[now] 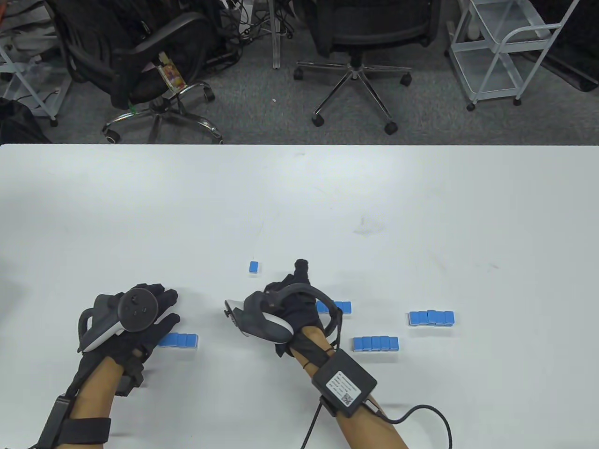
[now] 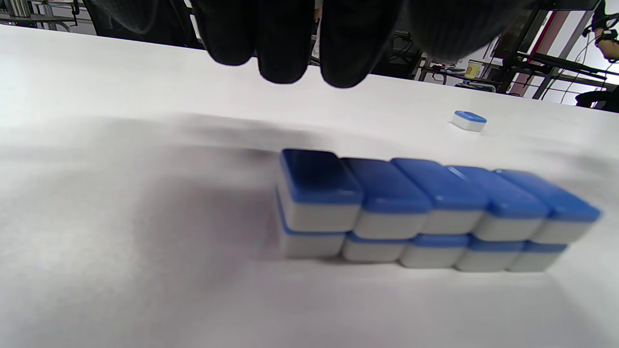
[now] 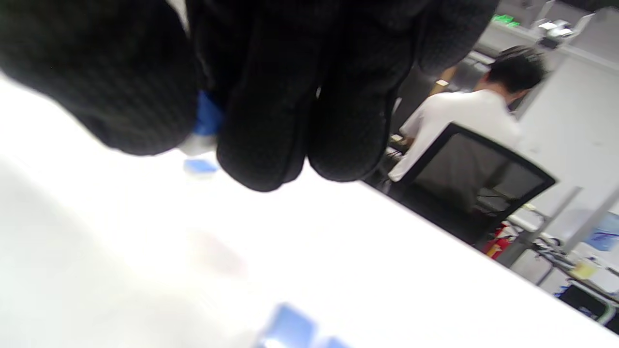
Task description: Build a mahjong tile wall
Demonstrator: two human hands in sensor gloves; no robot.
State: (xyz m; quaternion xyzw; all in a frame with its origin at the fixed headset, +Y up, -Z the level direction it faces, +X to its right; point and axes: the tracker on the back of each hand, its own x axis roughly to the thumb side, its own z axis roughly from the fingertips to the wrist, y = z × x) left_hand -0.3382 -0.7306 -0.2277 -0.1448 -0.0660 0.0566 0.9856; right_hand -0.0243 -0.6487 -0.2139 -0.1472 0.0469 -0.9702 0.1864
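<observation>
While both gloved hands sit low over the white table (image 1: 299, 196), the stock reads as follows, by clock face from the table's middle in the table view.

Item, 8 o'clock: left hand (image 1: 140, 322), tracker strapped to its back, fingers (image 2: 285, 43) straight and relaxed, holding nothing. In the left wrist view they hang just above and behind the left tile wall (image 2: 430, 212).

Item, 8 o'clock, just beside that hand: left tile wall, blue-backed white tiles, five long and two high, upper row sitting slightly off the lower.

Item, 6 o'clock: right hand (image 1: 290, 304), tracker on its back, one finger pointing toward 12 o'clock. In the right wrist view the fingers (image 3: 261, 121) are bunched close, with a blue-and-white tile (image 3: 205, 128) showing between thumb and fingers, apparently pinched; the view is blurred.

Item, 6 o'clock, far side of the right hand: single loose tile (image 1: 253, 267), blue face up, lying flat and apart from all rows.

Item, 5 o'clock: short row of tiles (image 1: 344, 307) touching the right hand's side, partly hidden by the tracker ring.

Item, 5 o'clock, nearer the table's front edge: row of five tiles (image 1: 376, 343).

Item, 4 o'clock: stacked row (image 1: 431, 318), two layers, top layer uneven.

Beyond the table, 12 o'clock: office chairs (image 1: 360, 42) and a white wire cart (image 1: 505, 51) on grey carpet.
</observation>
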